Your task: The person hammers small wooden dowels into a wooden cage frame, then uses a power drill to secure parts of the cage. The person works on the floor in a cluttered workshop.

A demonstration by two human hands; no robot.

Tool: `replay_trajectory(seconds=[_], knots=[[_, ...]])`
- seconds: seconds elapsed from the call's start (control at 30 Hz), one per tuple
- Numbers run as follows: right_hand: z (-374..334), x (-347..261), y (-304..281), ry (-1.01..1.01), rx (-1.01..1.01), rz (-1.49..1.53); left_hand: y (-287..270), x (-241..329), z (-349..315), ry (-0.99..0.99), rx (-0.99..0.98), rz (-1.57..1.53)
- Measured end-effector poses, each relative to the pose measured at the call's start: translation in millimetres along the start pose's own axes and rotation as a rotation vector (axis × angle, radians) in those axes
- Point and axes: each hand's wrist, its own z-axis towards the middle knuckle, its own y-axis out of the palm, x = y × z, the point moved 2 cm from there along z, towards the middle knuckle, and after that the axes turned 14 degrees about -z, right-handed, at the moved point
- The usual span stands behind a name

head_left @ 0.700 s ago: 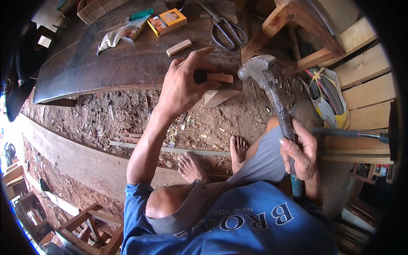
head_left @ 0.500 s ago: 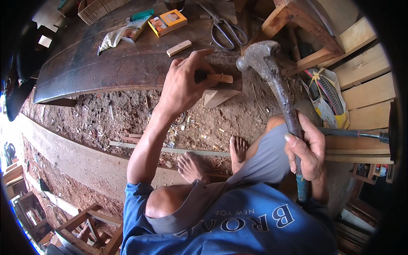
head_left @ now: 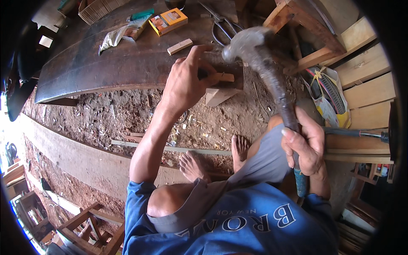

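My right hand [head_left: 307, 146] is wrapped round the handle of a claw hammer [head_left: 276, 85]. The hammer's head, smeared by motion, hangs above the right end of the dark wooden bench [head_left: 106, 72]. At that end my left hand [head_left: 185, 80] bends over a small wooden piece [head_left: 226, 77], with the thumb against it and the index finger arched. What lies under the palm is mostly hidden. Just beyond the left hand a second small wooden block [head_left: 179, 46] lies on the bench top. A pale wedge-shaped wooden piece [head_left: 219, 97] juts out below the bench edge.
Farther back on the bench lie scissors [head_left: 223, 26], a yellow box [head_left: 168, 21], a plastic packet [head_left: 112, 40] and a green lighter [head_left: 140, 15]. Shavings cover the ground around my bare feet. A wooden frame [head_left: 310, 55] and a plastic bag [head_left: 329, 95] stand at right.
The hammer's head has swung left, toward the left hand and the small wooden piece. The left hand has stayed almost in place.
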Motion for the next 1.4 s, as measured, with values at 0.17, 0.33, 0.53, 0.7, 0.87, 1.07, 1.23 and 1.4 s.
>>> replay_trajectory(seconds=[0.17, 0.33, 0.53, 0.7, 0.87, 1.07, 1.23, 1.4], knots=[[15.3, 22.8, 11.2, -0.023, -0.015, -0.039, -2.2, 1.0, 2.3, -0.006, -0.019, 0.041], [10.3, 26.9, 12.4, -0.082, 0.079, 0.155, -3.0, -2.1, 2.6, 0.0, -0.01, 0.09], [11.0, 22.4, 7.2, 0.109, -0.039, -0.079, -1.4, 0.5, 2.6, -0.022, -0.022, 0.018], [9.7, 18.0, 10.2, -0.052, 0.02, -0.015, -0.8, 0.9, 2.3, -0.036, -0.008, 0.027], [11.3, 22.5, 7.2, 0.151, 0.007, -0.014, -1.7, -1.8, 3.0, -0.006, -0.014, 0.02], [9.8, 21.7, 5.2, 0.101, -0.014, -0.063, -1.2, -3.3, 3.0, 0.011, -0.009, 0.074], [9.9, 17.7, 8.7, -0.02, -0.025, -0.033, -1.3, -1.6, 1.8, -0.016, -0.012, 0.021], [10.7, 17.3, 3.7, 0.123, -0.035, -0.084, -1.7, 1.1, 2.5, 0.018, -0.009, 0.03]])
